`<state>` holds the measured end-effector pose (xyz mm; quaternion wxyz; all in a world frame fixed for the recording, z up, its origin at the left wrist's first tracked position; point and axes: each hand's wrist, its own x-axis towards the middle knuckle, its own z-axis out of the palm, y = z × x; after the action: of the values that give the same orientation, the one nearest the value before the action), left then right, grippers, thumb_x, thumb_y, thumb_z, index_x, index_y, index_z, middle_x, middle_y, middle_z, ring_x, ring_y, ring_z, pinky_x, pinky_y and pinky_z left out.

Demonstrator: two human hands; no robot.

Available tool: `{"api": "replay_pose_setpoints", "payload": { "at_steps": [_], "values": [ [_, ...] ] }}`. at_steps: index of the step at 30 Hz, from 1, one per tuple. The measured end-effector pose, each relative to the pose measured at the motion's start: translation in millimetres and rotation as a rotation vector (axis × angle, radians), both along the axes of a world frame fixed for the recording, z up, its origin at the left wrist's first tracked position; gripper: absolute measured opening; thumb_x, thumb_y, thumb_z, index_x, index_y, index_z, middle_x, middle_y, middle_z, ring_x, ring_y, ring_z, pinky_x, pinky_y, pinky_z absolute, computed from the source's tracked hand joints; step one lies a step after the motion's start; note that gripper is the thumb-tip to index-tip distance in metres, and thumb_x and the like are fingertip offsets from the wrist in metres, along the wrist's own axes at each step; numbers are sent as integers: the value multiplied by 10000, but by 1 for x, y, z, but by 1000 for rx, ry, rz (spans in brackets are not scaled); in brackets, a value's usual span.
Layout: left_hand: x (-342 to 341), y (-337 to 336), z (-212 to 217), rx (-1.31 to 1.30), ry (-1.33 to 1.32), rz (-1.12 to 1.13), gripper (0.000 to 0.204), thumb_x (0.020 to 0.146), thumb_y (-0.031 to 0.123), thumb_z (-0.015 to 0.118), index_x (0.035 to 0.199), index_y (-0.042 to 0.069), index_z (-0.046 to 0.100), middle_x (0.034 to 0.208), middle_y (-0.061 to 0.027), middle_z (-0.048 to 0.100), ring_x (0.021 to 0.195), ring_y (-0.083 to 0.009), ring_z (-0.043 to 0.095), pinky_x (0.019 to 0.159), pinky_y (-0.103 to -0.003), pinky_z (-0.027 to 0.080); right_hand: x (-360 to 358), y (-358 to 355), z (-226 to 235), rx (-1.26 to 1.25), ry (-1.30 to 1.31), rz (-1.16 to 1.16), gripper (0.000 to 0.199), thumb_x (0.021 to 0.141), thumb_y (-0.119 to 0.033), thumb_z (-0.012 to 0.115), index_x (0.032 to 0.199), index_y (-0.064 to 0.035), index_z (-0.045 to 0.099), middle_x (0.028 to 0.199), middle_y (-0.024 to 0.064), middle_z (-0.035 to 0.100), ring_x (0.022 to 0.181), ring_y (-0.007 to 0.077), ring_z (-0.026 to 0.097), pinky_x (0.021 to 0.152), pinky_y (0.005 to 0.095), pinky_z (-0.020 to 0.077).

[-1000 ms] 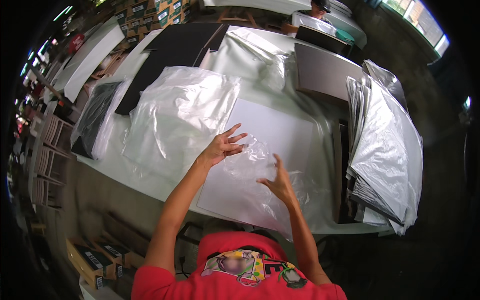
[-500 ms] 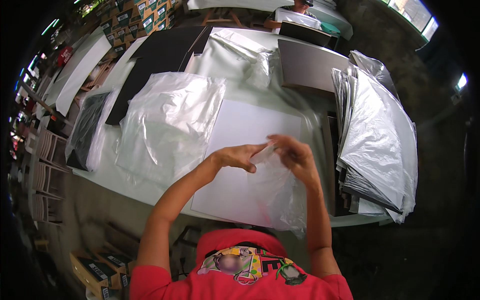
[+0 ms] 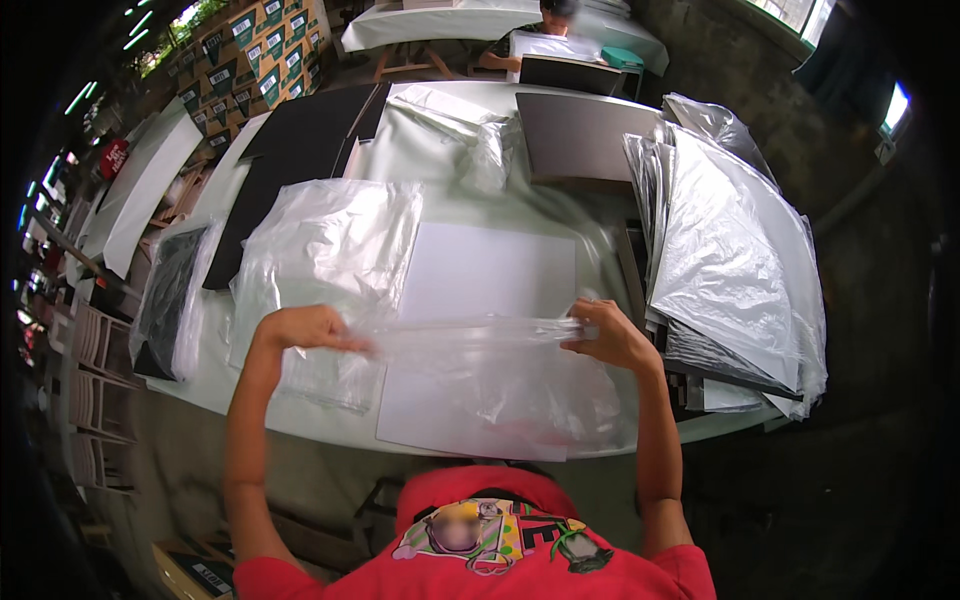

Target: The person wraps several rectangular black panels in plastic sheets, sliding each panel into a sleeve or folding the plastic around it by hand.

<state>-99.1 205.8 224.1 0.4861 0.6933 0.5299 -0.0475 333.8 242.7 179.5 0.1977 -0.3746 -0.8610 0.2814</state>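
Note:
A clear plastic bag (image 3: 490, 375) is stretched sideways between my hands, its upper edge pulled nearly straight. My left hand (image 3: 318, 330) grips one end of that edge, fingers closed and slightly blurred. At the other end my right hand (image 3: 610, 335) pinches the plastic between thumb and fingers. Under the bag lies a large flat white sheet (image 3: 490, 265), seen through the film in its near part. Just left of the sheet, close to my left hand, is a pile of clear plastic bags (image 3: 325, 235).
Wrapped flat panels (image 3: 730, 260) are stacked at the right, near a dark brown board (image 3: 580, 140). Black boards (image 3: 300, 125) lie at the back left, a wrapped black panel (image 3: 170, 290) at the left edge. Crumpled plastic (image 3: 470, 120) lies at the back. Another person (image 3: 550, 30) sits beyond the table.
My hands have moved apart, the left one outward to the left. The bag, earlier bunched near my right hand, is now spread wide between both hands.

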Motion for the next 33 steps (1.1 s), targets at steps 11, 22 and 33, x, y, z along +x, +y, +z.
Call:
{"api": "replay_pose_setpoints", "payload": {
  "at_steps": [11, 22, 33],
  "values": [
    [144, 12, -43, 126, -523, -59, 612, 846, 268, 631, 1343, 23, 371, 1174, -131, 562, 1104, -194, 532, 927, -313, 419, -72, -17, 61, 192, 172, 19, 640, 578, -32, 740, 1155, -84, 469, 1055, 87, 544, 1093, 283, 467, 992, 413, 286],
    [58, -40, -37, -105, -1156, 628, 543, 884, 226, 530, 1379, 98, 346, 1276, -148, 503, 1067, -319, 575, 728, -391, 548, -1, -78, -29, -643, 425, -447, 230, 791, -215, 683, 878, -14, 613, 674, 2, 495, 596, 77, 461, 514, 244, 369],
    [73, -41, -138, 175, -606, 318, 625, 906, 315, 524, 1438, 185, 222, 1221, -20, 542, 945, -96, 495, 857, -212, 366, 47, -93, -53, -352, 194, -658, 167, 792, -126, 654, 869, -4, 570, 664, 51, 526, 598, 139, 506, 514, 292, 392]
  ]
}}
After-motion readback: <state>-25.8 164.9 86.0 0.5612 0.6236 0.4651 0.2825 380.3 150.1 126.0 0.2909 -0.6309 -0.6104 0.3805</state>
